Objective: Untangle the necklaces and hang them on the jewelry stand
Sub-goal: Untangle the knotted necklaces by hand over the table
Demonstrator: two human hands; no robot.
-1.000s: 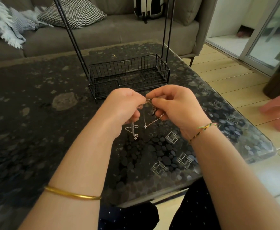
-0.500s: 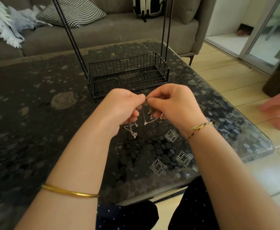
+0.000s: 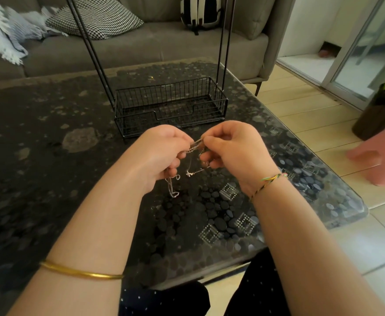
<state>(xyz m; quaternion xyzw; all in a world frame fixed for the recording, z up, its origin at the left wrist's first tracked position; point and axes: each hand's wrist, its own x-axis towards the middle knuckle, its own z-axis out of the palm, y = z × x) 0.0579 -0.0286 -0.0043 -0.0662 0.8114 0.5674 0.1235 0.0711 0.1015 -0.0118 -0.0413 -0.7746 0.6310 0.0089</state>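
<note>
A person seated at a dark pebble-patterned table (image 3: 50, 179) works at a knot of fine chains, a gold bangle (image 3: 82, 273) on the nearer left forearm and a thread bracelet (image 3: 269, 181) at the right wrist.

Both hands are raised above the tabletop and drawn close together, likely so the knot sits in good light and the slack falls clear of it. The left hand (image 3: 164, 153) is curled, thumb and forefinger pinching one side of the necklaces (image 3: 195, 148); the right hand (image 3: 234, 151) is curled the same way, pinching the other side. The fingertips are almost touching, and the tangle is stretched in the narrow gap between them.

That taut stretch runs crosswise from hand to hand, rising slightly toward the right fingertips. Everything else points down. A silvery loop (image 3: 172, 188) hangs from under the left hand's lower fingers toward the glass, and a thinner strand with a small pendant (image 3: 189, 174) sags below the gap and leads back up to the right hand's lower fingers. How many chains are involved is too fine to tell.

Just beyond the knuckles stands the jewelry stand (image 3: 171, 106), its wire basket bare and its black posts rising out of sight; nothing hangs on what shows of it. The untangling looks unfinished. A grey sofa (image 3: 141, 46) sits behind the table.
</note>
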